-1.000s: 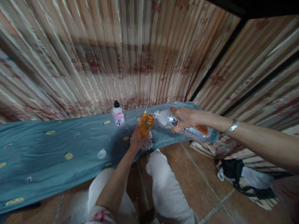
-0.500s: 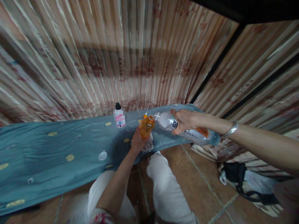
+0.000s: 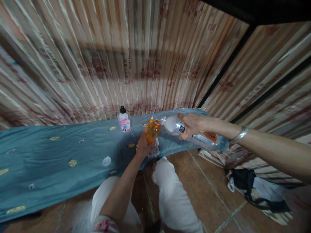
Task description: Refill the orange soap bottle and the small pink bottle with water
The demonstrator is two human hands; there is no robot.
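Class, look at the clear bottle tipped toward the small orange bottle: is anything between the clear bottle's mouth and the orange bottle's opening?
Nothing visible does. The right hand tilts the clear bottle so its mouth sits right beside the open top of the orange bottle, which the left hand holds. The black-capped bottle stands apart, off to the side.

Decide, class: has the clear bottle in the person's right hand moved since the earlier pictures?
No. The clear bottle stays tipped, its mouth at the orange bottle, equally placed against the pink-labelled bottle on the blue cloth.

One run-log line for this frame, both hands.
left hand: holds orange bottle upright | right hand: tips clear bottle, mouth at orange bottle's opening | nearby: pink-label bottle, white cap on blue cloth
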